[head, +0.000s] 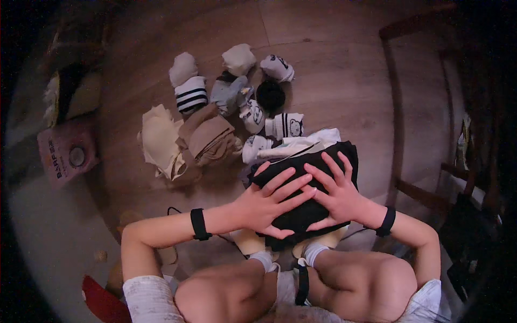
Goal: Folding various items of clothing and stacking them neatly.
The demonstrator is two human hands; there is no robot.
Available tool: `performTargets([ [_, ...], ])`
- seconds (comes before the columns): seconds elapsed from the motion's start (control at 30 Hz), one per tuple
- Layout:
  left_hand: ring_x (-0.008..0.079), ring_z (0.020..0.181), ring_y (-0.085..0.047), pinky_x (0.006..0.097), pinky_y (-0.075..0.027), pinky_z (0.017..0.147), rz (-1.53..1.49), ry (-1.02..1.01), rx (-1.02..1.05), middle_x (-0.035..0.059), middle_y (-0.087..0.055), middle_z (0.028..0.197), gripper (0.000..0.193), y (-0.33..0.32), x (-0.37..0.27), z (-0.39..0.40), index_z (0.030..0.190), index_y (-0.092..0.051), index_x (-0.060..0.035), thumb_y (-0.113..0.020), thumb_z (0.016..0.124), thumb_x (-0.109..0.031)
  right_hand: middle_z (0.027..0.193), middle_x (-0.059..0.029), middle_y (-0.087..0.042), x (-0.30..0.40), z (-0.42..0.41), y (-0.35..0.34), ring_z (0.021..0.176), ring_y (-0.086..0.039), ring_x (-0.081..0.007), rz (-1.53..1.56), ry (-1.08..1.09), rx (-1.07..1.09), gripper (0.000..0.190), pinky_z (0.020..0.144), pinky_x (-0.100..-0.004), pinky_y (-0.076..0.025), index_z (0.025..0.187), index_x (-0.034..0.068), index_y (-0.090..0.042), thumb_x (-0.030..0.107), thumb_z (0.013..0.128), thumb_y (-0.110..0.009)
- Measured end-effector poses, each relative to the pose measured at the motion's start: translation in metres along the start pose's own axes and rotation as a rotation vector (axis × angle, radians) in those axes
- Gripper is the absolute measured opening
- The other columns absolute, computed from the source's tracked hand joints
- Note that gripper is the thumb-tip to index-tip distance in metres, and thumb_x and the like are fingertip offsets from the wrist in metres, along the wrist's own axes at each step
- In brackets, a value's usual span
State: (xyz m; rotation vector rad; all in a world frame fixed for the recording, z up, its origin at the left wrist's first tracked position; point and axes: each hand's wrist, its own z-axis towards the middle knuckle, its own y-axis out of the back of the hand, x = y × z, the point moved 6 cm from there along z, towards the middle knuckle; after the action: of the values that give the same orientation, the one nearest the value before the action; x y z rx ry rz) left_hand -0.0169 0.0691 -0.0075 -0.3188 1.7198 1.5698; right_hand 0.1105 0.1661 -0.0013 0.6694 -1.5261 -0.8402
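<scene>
Both of my hands lie flat with spread fingers on a folded black cloth garment point(297, 202) near my feet. My left hand point(274, 202) presses its left part, and my right hand point(337, 194) rests on its right part; their fingertips meet near the middle. Just beyond the black cloth lies a white folded cloth point(315, 139). Rolled socks are grouped farther off: a striped white pair point(191, 95), a black one point(270, 95), a grey one point(228, 95) and several white ones, some with printed figures. Brown folded cloth point(210, 135) and cream folded cloth point(161, 141) lie left of them.
A pink printed packet point(68, 151) lies at the left on the wooden floor. Dark wooden furniture legs and rails point(396, 113) stand on the right. A red object point(103, 300) is at the lower left. My knees and feet are close below the black cloth.
</scene>
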Motion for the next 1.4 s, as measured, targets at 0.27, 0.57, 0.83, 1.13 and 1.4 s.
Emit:
performTargets([
  [0.27, 0.0282, 0.139, -0.019, 0.0583, -0.007, 0.110, 0.023, -0.049, -0.070, 0.0060, -0.032, 0.149, 0.079, -0.020, 0.014, -0.005, 0.138, -0.047, -0.0246, -0.056, 0.071, -0.066, 0.147, -0.0078, -0.036, -0.016, -0.004, -0.021, 0.137, -0.024, -0.0371, 0.041, 0.051, -0.110, 0.077, 0.106, -0.0649, -0.013, 0.124, 0.020, -0.054, 0.073, 0.069, -0.058],
  [0.57, 0.0293, 0.140, -0.018, 0.0595, -0.009, 0.109, 0.022, -0.042, -0.068, 0.0061, -0.031, 0.150, 0.081, -0.016, 0.011, -0.001, 0.139, -0.046, -0.0231, -0.056, 0.070, -0.064, 0.146, -0.0099, -0.037, -0.012, -0.003, -0.016, 0.136, -0.025, -0.0378, 0.010, 0.041, -0.127, 0.079, 0.106, -0.0650, -0.012, 0.122, 0.018, -0.056, 0.076, 0.068, -0.056],
  [0.83, 0.0340, 0.139, -0.019, 0.0564, -0.014, 0.110, -0.076, -0.041, -0.082, 0.0106, -0.030, 0.149, 0.088, -0.003, 0.013, -0.004, 0.141, -0.042, -0.0162, -0.064, 0.066, -0.058, 0.146, -0.0152, -0.032, 0.007, 0.010, 0.001, 0.137, -0.021, -0.0392, -0.086, 0.043, -0.069, 0.085, 0.108, -0.0625, -0.008, 0.124, 0.010, -0.049, 0.074, 0.069, -0.056],
  [1.13, 0.0397, 0.137, -0.022, 0.0524, -0.027, 0.105, -0.131, -0.001, -0.279, 0.0219, -0.024, 0.146, 0.111, 0.008, 0.006, -0.016, 0.145, -0.016, 0.0000, -0.070, 0.067, -0.057, 0.101, -0.0129, -0.054, 0.017, 0.072, 0.048, 0.098, -0.053, -0.0314, -0.173, 0.404, 0.173, 0.050, 0.086, -0.0428, -0.043, 0.105, 0.008, -0.056, 0.054, 0.087, -0.052],
  [1.4, 0.0422, 0.135, -0.026, 0.0508, -0.025, 0.107, -0.151, -0.013, -0.318, 0.0237, -0.026, 0.143, 0.104, 0.009, 0.002, -0.025, 0.141, -0.017, -0.0013, -0.076, 0.070, -0.049, 0.081, -0.0126, -0.061, 0.019, 0.112, 0.032, 0.082, -0.061, -0.0338, -0.134, 0.405, 0.367, 0.040, 0.072, -0.0440, -0.049, 0.079, 0.005, -0.063, 0.041, 0.092, -0.051],
])
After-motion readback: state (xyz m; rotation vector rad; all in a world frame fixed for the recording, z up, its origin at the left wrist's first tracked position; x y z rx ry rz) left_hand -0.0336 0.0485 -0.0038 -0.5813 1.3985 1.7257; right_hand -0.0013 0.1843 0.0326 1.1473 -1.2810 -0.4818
